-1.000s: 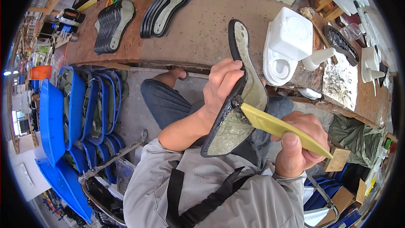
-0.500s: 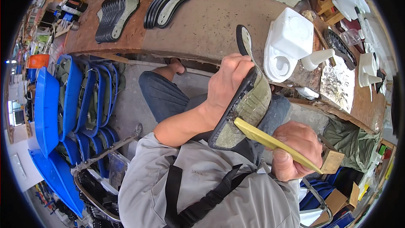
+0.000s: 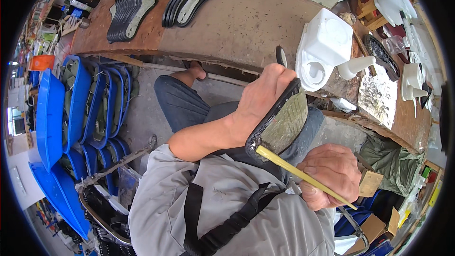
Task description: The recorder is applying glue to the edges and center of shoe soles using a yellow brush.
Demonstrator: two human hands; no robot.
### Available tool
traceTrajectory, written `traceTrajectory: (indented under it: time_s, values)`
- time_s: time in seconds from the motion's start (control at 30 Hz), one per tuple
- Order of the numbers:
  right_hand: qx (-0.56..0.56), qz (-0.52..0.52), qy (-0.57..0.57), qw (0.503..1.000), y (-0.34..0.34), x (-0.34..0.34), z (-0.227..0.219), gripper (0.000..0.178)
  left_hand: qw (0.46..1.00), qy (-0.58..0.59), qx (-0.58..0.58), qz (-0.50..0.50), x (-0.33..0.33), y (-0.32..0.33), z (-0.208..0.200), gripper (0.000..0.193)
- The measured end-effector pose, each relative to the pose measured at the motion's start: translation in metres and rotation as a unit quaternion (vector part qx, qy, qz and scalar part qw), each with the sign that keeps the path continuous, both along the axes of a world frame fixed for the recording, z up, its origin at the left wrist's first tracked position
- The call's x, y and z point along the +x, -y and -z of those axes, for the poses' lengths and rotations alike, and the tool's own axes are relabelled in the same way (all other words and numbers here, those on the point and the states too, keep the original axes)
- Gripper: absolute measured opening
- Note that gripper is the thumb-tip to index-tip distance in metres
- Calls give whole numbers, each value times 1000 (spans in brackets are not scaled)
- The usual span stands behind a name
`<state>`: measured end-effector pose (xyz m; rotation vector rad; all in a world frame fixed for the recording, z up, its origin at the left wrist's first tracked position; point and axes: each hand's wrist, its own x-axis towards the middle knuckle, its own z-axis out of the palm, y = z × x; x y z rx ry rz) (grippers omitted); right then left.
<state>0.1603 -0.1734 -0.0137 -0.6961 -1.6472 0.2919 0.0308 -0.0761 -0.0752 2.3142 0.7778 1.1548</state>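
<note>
At far left, blue tubs (image 3: pixel 50 118) stand in a row, some with green things inside. On the back part of the bench (image 3: pixel 246 23) lies a tight row of dark-edged shoe soles (image 3: pixel 132 12), and to its right a second stack of soles (image 3: pixel 196 0).

The left hand (image 3: pixel 263 95) is in front of the bench, above the person's lap, its fingers curled firmly round the middle of one sole (image 3: pixel 284 123); their tips are hidden. That sole is tilted, its pale, ribbed face turned to the right and its narrow end poking up beyond the knuckles.

A yellow stick (image 3: pixel 303 177) slants down to the right from the sole's black lower edge, its upper end apparently touching there. A white plastic container (image 3: pixel 327 40) sits on the bench. The right hand (image 3: pixel 332 175) grips the stick, fingers folded closely round it, near a wooden block (image 3: pixel 369 183).
</note>
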Motion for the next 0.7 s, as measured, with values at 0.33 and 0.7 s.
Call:
traceTrajectory:
  time_s: [0.33, 0.7]
  values:
    - [2, -56, 37, 998, -13, 24, -15, 20, 963, -53, -179, 197, -8, 9, -10, 52]
    - [16, -115, 53, 992, -15, 39, -17, 20, 918, -39, -227, 323, -5, 13, -9, 63]
